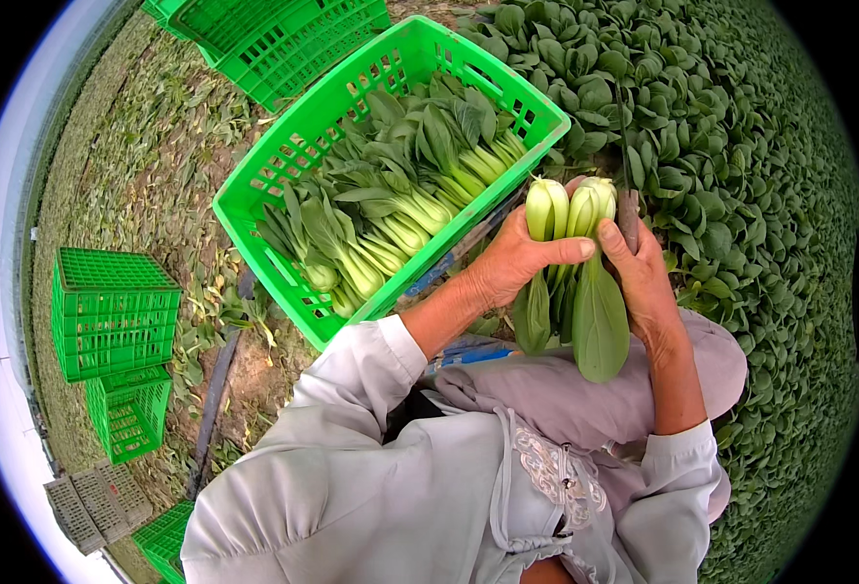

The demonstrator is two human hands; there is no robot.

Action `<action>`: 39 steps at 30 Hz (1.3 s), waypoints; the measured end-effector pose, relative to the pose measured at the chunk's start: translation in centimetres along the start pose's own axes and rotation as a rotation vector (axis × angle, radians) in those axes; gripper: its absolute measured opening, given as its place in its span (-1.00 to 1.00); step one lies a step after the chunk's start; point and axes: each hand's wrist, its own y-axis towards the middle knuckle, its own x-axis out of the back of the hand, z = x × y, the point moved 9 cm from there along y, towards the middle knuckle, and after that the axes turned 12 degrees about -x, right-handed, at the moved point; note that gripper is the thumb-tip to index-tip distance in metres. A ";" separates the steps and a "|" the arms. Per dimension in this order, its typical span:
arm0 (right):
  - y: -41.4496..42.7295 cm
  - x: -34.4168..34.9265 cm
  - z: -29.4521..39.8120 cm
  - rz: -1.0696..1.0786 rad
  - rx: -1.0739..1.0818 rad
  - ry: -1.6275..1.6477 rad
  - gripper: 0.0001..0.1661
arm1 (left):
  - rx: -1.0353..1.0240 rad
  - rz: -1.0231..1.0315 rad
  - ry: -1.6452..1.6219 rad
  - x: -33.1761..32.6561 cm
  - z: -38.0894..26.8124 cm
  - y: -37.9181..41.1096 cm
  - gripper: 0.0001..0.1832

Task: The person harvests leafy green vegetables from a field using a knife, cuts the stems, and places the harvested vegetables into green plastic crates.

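Two heads of bok choy (pixel 583 208) are between my hands, pale stem bases up and leaves hanging down. My left hand (pixel 521 252) grips them around the stems, its thumb lying across the front. My right hand (pixel 641 274) holds a knife by its brown handle (pixel 628 219), the thin dark blade pointing away from me. The right thumb also presses against the right-hand head. Just left of my hands stands a bright green plastic crate (pixel 393 303), with rows of cut bok choy (pixel 400 212) lying in it, stems toward me.
Growing bok choy (pixel 750 175) covers the ground on the right. More green crates (pixel 116 314) stand at the left, and others (pixel 291 51) at the top. A grey crate (pixel 99 505) sits lower left. A dark hose or strip (pixel 216 387) crosses the leaf-littered soil.
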 end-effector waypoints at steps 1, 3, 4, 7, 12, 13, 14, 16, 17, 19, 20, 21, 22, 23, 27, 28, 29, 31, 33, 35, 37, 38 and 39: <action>0.1 -0.3 -0.6 0.006 -0.031 -0.038 -0.39 | -0.037 0.029 0.051 0.2 -0.3 -1.0 -0.27; 0.4 -1.2 -1.4 0.030 -0.046 -0.111 -0.37 | -0.077 -0.055 0.054 0.9 -0.3 -2.3 -0.34; 0.8 -1.6 -1.7 0.046 -0.029 -0.145 -0.37 | -0.078 -0.131 0.079 1.6 0.1 -2.5 -0.36; 1.3 -2.5 -1.7 0.080 -0.039 -0.171 -0.36 | -0.100 -0.289 0.122 3.3 -0.1 -3.0 -0.42; 0.4 -2.3 1.2 0.120 -0.078 0.014 -0.37 | -0.313 -0.096 0.658 5.4 -13.8 -4.2 -0.28; 0.3 -1.7 1.7 0.093 -0.063 0.036 -0.38 | -0.364 -0.030 0.854 5.4 -17.3 -4.8 -0.26; 0.3 -0.4 1.8 0.049 -0.068 0.040 -0.40 | -0.389 0.056 1.053 5.7 -19.3 -4.8 -0.29; 0.4 0.7 1.7 0.024 -0.061 0.057 -0.44 | -0.348 0.268 1.484 5.9 -21.6 -5.8 -0.32; 0.4 0.9 1.6 0.013 -0.065 0.050 -0.46 | -0.281 0.404 1.691 6.5 -21.4 -6.3 -0.32; 0.4 0.5 1.5 0.005 -0.080 0.040 -0.49 | -0.203 0.751 1.975 7.3 -19.1 -8.2 -0.29; 0.4 0.3 1.4 -0.003 -0.085 0.034 -0.50 | -0.103 0.891 1.973 9.0 -17.3 -9.4 -0.30; 0.6 0.0 1.2 0.014 -0.092 0.029 -0.51 | -0.004 1.027 1.964 10.7 -15.5 -10.9 -0.32; 0.8 -0.1 1.0 0.027 -0.097 0.023 -0.51 | 0.012 1.102 1.915 11.6 -14.1 -12.1 -0.33; 0.9 -0.2 0.8 0.040 -0.103 0.015 -0.52 | 0.027 1.175 1.863 12.0 -12.9 -13.3 -0.34; 1.0 0.1 0.6 0.022 -0.112 -0.009 -0.55 | 0.419 0.858 1.712 16.2 -11.9 -13.8 -0.28; 1.1 0.2 0.6 0.019 -0.117 -0.003 -0.55 | 0.435 0.882 1.679 16.6 -11.7 -14.1 -0.29; 1.1 0.2 0.6 0.016 -0.122 0.003 -0.56 | 0.450 0.905 1.646 17.1 -11.6 -14.4 -0.30; 1.2 0.3 0.5 0.006 -0.127 0.011 -0.57 | 0.481 0.988 1.603 17.9 -11.0 -15.1 -0.33; 1.3 0.6 0.6 -0.007 -0.125 0.015 -0.57 | 0.511 1.107 1.582 18.8 -9.9 -15.9 -0.38; 1.2 0.5 0.9 -0.014 -0.117 0.011 -0.58 | 0.362 1.208 1.612 19.3 -9.0 -16.1 -0.42; 1.1 0.4 1.1 -0.021 -0.107 0.006 -0.58 | 0.286 1.307 1.703 19.1 -7.7 -15.5 -0.43; 1.1 0.3 1.2 -0.021 -0.103 0.004 -0.58 | 0.310 1.316 1.722 19.8 -6.8 -15.5 -0.45; 1.1 0.4 1.2 -0.024 -0.094 0.004 -0.57 | 0.311 1.298 1.715 20.1 -6.7 -15.5 -0.46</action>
